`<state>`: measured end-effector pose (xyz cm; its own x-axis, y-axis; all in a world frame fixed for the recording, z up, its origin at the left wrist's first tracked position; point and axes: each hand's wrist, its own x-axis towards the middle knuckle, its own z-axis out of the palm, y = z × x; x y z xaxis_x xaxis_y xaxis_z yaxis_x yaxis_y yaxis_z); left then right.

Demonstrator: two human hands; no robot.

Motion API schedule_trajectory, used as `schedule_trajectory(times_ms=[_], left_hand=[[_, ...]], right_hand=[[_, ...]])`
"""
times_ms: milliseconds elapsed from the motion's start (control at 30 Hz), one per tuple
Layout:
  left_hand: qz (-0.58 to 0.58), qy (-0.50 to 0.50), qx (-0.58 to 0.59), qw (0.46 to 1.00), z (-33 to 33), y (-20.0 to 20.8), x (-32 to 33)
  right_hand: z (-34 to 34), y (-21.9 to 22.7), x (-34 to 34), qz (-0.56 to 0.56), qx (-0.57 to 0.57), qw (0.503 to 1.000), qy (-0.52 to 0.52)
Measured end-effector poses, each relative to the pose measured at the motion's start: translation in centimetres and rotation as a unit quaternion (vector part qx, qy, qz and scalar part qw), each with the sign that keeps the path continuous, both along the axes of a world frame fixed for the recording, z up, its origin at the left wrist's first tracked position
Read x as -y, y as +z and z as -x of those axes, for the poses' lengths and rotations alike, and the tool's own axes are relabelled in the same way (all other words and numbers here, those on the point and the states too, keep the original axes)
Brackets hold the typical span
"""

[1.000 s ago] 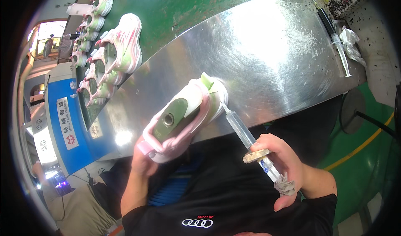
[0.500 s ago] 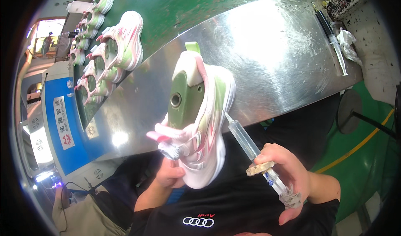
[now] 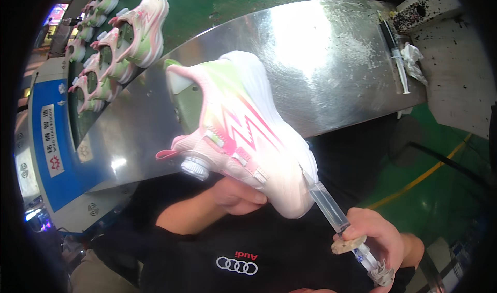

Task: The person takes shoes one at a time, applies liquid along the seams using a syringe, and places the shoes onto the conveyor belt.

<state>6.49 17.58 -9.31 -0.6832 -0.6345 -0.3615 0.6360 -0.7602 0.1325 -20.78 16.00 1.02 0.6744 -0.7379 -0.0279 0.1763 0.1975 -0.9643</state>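
A pink, white and green sneaker (image 3: 243, 122) with a green last (image 3: 189, 106) inside hangs tilted over the near edge of the metal table, its side turned up. My left hand (image 3: 235, 194) is closed on it from below, near the toe, with most fingers hidden behind the upper. A white dial (image 3: 195, 166) sits on the tongue side. In my right hand (image 3: 378, 231) is a clear syringe (image 3: 329, 207), wrapped with tan material at its flange and grey wrapping on its plunger end. Its front end meets the sole edge by the toe; the tip itself is hidden there.
The shiny metal table (image 3: 331, 75) borders a green conveyor belt (image 3: 217, 13). Similar sneakers (image 3: 142, 31) stand in a row on the left. At the right lie another syringe (image 3: 397, 60) with a dark front and a crumpled white tissue (image 3: 413, 62). A blue panel (image 3: 77, 137) is at left.
The sneaker has turned so its side faces up and its toe points lower right. The syringe has moved right and down, from the midsole side to the toe edge.
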Motion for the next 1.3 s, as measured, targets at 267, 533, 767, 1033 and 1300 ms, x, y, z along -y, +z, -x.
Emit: schedule_trajectory(times_ms=[267, 533, 767, 1033, 1300], left_hand=[[0.046, -0.043, -0.02, 0.998, 3.3, -0.1, 3.2], [0.088, -0.018, -0.039, 0.995, 5.1, -0.1, 4.8], [0.043, 0.012, -0.022, 0.999, 6.2, 1.0, 5.9], [0.041, 0.016, -0.056, 0.997, 6.5, 0.5, 6.5], [0.039, 0.019, -0.049, 0.998, 6.7, 1.3, 6.9]], right_hand=[[2.8, 2.2, -2.0, 0.073, -0.027, 0.996, -0.033], [3.2, 2.2, -2.7, 0.133, -0.044, 0.986, -0.09], [3.1, 1.6, -2.7, 0.195, -0.081, 0.973, -0.091], [2.1, 0.7, -3.1, 0.28, -0.173, 0.941, -0.074], [-0.3, -1.1, -3.1, 0.408, -0.225, 0.873, -0.142]])
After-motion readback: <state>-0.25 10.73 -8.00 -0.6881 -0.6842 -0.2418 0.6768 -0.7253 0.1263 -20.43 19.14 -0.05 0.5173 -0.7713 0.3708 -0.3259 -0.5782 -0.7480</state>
